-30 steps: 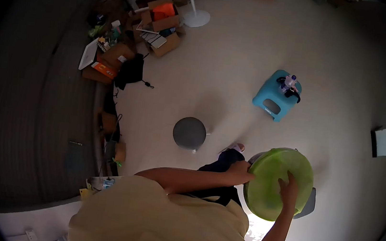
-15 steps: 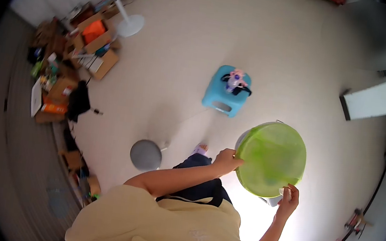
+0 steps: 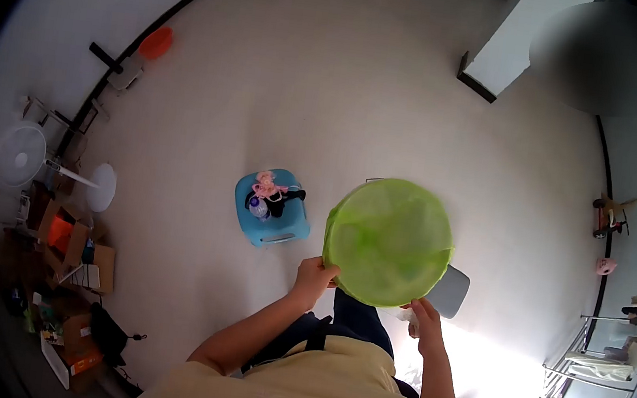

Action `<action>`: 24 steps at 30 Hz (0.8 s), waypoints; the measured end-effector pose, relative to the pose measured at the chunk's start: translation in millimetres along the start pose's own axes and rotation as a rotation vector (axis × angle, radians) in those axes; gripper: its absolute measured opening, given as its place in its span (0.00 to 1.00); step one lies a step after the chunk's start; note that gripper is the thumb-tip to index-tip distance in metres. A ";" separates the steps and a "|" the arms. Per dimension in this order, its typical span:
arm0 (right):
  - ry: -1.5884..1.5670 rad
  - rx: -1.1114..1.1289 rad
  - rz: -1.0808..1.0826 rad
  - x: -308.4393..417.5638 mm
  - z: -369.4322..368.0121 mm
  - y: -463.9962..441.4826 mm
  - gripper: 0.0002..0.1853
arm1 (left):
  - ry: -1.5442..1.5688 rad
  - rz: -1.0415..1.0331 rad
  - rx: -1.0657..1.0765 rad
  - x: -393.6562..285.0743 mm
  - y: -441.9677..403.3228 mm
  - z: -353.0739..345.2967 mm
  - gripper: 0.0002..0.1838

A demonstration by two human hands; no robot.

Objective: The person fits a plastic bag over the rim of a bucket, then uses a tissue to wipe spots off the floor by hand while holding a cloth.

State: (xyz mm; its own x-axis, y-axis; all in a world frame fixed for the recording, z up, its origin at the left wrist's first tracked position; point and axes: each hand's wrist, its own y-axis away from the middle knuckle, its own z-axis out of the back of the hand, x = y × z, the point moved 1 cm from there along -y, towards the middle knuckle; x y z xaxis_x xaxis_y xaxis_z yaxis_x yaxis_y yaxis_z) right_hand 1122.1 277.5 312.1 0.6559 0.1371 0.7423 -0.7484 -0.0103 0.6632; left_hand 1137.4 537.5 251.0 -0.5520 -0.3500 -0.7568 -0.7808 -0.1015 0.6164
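A round, light-green translucent cover-like thing (image 3: 389,239) is held up in front of my body, its broad face toward me. My left hand (image 3: 313,279) grips its lower left rim, the thumb on the near side and the fingers partly hidden beneath. At the lower right rim, the fingers of my right hand (image 3: 427,322) pinch the edge. A small whitish piece (image 3: 406,316) shows beside those fingers, too small to name. Part of a thin wire-like loop (image 3: 374,180) sticks out behind the upper left rim.
A blue stool (image 3: 251,230) stands to the left, bearing a bottle (image 3: 258,207), a pink item and black straps. A grey flat seat-like panel (image 3: 452,293) shows behind the green thing. Further left are a white fan (image 3: 101,187) and cardboard boxes (image 3: 103,272). A metal rack (image 3: 598,317) stands right.
My view has turned right, so the blue stool and fan sit further left and lower. Both hands still hold the green thing, now facing me more squarely. The round grey stool has left view.
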 end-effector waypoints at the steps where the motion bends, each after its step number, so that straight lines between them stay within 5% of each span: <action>1: -0.013 -0.010 -0.008 9.2 2.7 -9.9 0.15 | -0.013 -0.005 0.001 -8.1 -12.0 -7.6 0.13; 13: 0.007 0.031 -0.054 161.4 70.6 -204.4 0.16 | -0.127 -0.042 -0.118 -139.4 -155.5 -115.8 0.14; 24: 0.188 0.355 0.060 285.6 11.8 -409.2 0.29 | -0.001 -0.067 -0.420 -215.5 -274.9 -75.2 0.17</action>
State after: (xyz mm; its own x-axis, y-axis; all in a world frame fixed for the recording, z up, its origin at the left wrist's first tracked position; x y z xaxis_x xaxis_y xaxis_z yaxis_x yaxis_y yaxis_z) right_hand 1616.8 309.2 253.9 0.5582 0.3041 0.7720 -0.6828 -0.3602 0.6356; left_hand 1493.1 570.8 261.0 -0.5047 -0.3292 -0.7980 -0.6276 -0.4948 0.6011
